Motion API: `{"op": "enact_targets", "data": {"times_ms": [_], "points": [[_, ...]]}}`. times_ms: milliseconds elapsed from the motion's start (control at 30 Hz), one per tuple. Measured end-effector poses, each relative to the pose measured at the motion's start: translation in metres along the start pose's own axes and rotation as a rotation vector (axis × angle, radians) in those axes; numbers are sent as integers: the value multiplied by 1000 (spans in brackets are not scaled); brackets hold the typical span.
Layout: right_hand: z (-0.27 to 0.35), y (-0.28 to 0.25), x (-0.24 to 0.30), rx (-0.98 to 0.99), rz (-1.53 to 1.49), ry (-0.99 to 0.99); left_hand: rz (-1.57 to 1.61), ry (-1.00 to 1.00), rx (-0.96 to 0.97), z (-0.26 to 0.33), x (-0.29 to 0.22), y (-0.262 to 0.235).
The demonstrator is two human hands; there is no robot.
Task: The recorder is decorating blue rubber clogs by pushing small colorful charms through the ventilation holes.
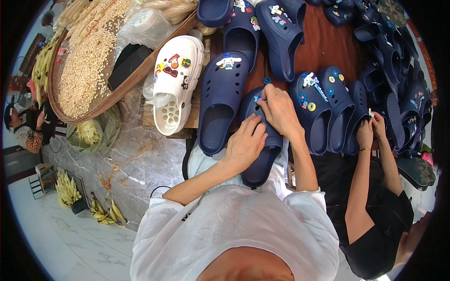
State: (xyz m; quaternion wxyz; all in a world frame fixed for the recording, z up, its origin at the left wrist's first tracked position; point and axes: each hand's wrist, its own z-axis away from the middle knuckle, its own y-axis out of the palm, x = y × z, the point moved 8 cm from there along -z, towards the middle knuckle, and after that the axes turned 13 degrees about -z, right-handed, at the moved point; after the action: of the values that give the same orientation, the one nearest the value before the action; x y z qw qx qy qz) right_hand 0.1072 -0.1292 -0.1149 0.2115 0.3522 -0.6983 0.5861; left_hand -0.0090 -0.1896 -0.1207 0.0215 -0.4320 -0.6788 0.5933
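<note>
A navy clog (260, 164) lies in front of me, toe pointing away. My left hand (246, 143) is closed on its left side, fingers curled over the upper. At its toe, my right hand (280, 112) is bent over the upper, thumb and finger closed at a small blue shoe charm (257, 98); the fingers partly hide it. A blue flower charm (267, 80) shows just past the fingertips. Left of this clog lies another navy clog (217, 119) with a white character charm. To the right is a navy clog (311, 117) with flower and character charms.
A white clog (178, 84) with colourful charms lies at the left. Beyond it is a wooden tray (136, 77) of corn kernels. More navy clogs (393, 51) crowd the right side. A co-worker's hands (370, 129) work close by on the right.
</note>
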Motion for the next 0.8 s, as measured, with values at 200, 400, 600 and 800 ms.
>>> {"op": "enact_targets", "data": {"times_ms": [200, 400, 600, 800], "points": [[-2, -8, 5, -54, -207, 41, 46, -8, -1, 0, 5, -2], [-15, -26, -35, -317, -283, 258, 109, -25, 25, 0, 6, -4], [-16, -29, -54, -408, -199, 198, 191, -26, 28, 4, 12, -4], [23, -42, -49, -385, -292, 385, 201, -42, 37, 5, 16, -8]]}}
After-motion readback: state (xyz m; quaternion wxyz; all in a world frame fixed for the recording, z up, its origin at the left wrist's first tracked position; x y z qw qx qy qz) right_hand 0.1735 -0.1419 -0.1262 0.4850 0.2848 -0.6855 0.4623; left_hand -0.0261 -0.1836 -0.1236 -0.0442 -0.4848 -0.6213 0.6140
